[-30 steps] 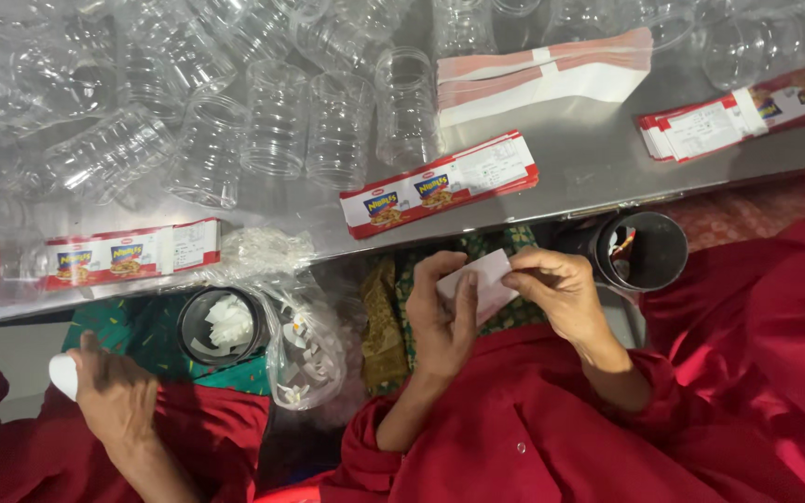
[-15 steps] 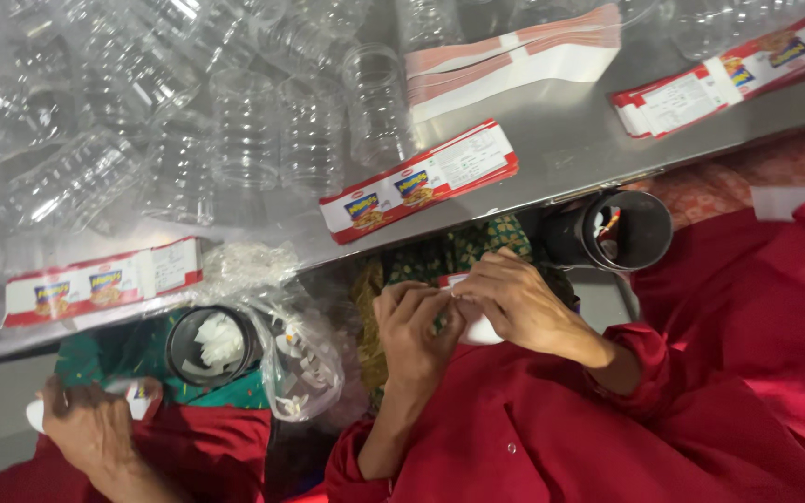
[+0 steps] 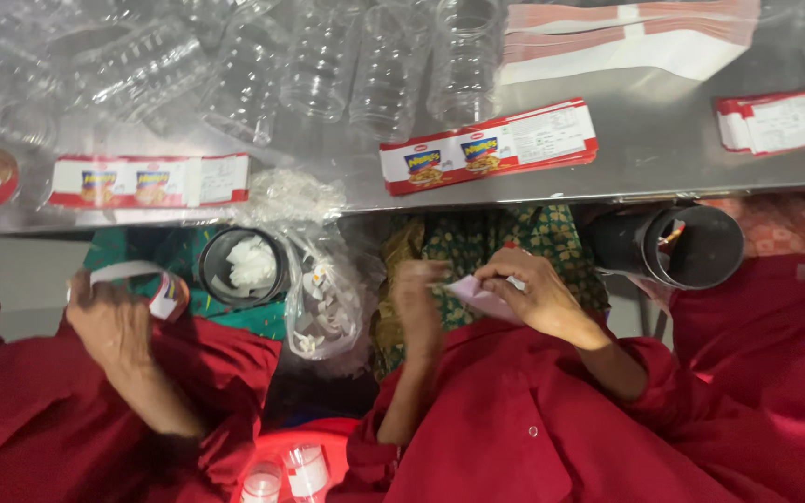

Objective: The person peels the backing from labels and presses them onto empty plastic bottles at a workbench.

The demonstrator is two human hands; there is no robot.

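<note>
— What is being done right now?

— A small pale paper label [image 3: 480, 296] is being held low in front of the red clothes, under the edge of the shiny metal worktop [image 3: 663, 140]. It looks like the label is being peeled or folded open. That is a guess from how it is held.

— How is it held?

— The right hand [image 3: 538, 296] is closed on the label's top edge, fingers pinched together. The left hand [image 3: 418, 303] is curled at its other end, and its fingertips touch the paper. How tight that grip is cannot be told.

— What is called for next?

— Probably one of the clear plastic jars [image 3: 388, 65] lying on the worktop is needed, and a careful, straight pull on the label.

— Is anything else close by?

— A flat stack of red and white printed labels [image 3: 488, 147] is lying above the hands. A co-worker's hand [image 3: 109, 321] is seen off to the left, with a curled white strip [image 3: 132, 278].
</note>
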